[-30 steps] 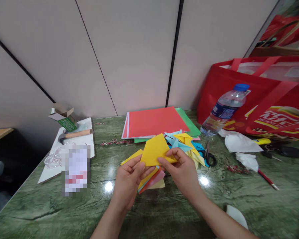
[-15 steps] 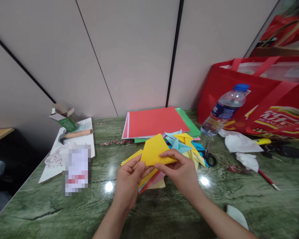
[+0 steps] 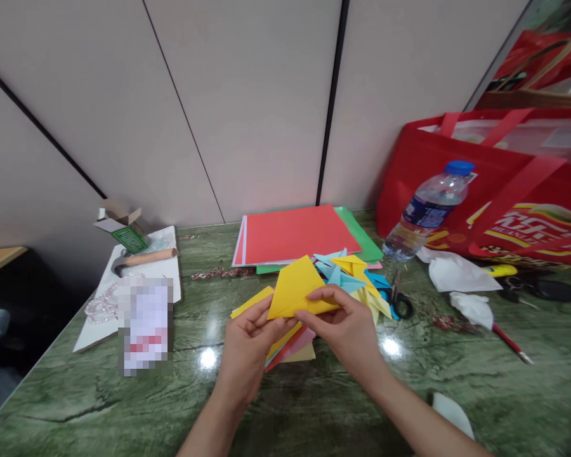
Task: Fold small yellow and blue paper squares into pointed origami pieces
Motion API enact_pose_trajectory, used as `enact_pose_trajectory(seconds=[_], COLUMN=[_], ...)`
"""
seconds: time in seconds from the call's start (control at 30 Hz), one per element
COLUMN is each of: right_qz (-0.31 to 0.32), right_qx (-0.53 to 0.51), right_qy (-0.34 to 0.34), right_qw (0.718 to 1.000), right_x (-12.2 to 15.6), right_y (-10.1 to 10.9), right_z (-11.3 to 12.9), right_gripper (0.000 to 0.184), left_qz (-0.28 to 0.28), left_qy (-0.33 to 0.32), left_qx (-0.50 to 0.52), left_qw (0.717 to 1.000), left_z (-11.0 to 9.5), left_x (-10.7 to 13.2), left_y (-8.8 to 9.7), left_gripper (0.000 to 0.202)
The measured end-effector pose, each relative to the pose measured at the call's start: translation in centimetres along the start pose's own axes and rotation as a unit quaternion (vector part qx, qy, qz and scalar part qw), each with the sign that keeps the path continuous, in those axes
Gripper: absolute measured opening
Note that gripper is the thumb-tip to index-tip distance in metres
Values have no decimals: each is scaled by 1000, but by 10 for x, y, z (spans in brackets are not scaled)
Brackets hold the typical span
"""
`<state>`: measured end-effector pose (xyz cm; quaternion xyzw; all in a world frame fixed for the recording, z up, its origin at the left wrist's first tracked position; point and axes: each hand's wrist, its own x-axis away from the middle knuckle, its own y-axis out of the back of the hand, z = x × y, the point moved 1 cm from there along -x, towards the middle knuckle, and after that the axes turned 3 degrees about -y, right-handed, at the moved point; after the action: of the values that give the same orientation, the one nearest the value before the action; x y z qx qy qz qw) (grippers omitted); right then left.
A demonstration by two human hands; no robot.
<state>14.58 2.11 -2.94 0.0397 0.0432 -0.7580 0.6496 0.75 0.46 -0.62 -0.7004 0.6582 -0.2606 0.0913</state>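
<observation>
My left hand (image 3: 250, 343) and my right hand (image 3: 347, 327) both pinch a folded yellow paper (image 3: 295, 289) just above the green marble table (image 3: 99, 393). The left fingers grip its lower left corner. The right fingers press along its lower right edge. Under my hands lies a small stack of coloured paper squares (image 3: 290, 346). Behind the right hand is a heap of folded blue and yellow paper triangles (image 3: 352, 273).
Large red and green sheets (image 3: 295, 235) lie at the back by the wall. Scissors (image 3: 400, 298), a water bottle (image 3: 428, 209), a red bag (image 3: 504, 184) and crumpled tissues (image 3: 457, 273) are on the right. A hammer (image 3: 143, 257), a small box (image 3: 121, 228) and beads (image 3: 102, 301) sit on a white board at left.
The left fingers have shifted along the yellow paper's lower left edge and its left corner now looks sharper. The right hand has hardly moved.
</observation>
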Motion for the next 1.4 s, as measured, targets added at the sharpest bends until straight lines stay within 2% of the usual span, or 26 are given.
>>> enact_pose_trajectory(seconds=[0.23, 0.37, 0.47, 0.73, 0.87, 1.07, 1.13, 1.27, 1.4], right_qz=[11, 14, 13, 26, 24, 42, 42, 23, 34], right_qx=[-6, -10, -18, -67, -59, -41, -65, -137, -173], right_qy=[3, 11, 12, -38, -36, -6, -20, -68, -117], right_qw=[1000, 1000, 1000, 997, 997, 998, 997, 988, 977], right_x=[0, 0, 0, -1, -1, -1, -1, -1, 0], right_y=[0, 0, 0, -1, -1, 0, -1, -3, -7], right_z=[1, 3, 3, 3, 3, 2, 2, 0, -4], right_gripper=[22, 21, 22, 25, 25, 22, 31, 64, 73], left_qz=[24, 14, 9, 7, 2, 37, 24, -17, -43], left_qy=[-3, 2, 6, -7, -10, -7, -13, -36, -48], left_qx=[42, 56, 52, 28, 4, -4, -9, -38, -44], left_qw=[999, 998, 999, 1000, 1000, 999, 1000, 998, 997], left_z=[-1, 1, 1, 2, 2, 3, 5, 8, 10], left_x=[-1, -2, -2, -1, -1, -3, -4, -4, -3], left_y=[-1, 0, 1, -2, -1, 2, 3, 3, 3], left_gripper=[39, 37, 37, 33, 32, 31, 32, 36, 38])
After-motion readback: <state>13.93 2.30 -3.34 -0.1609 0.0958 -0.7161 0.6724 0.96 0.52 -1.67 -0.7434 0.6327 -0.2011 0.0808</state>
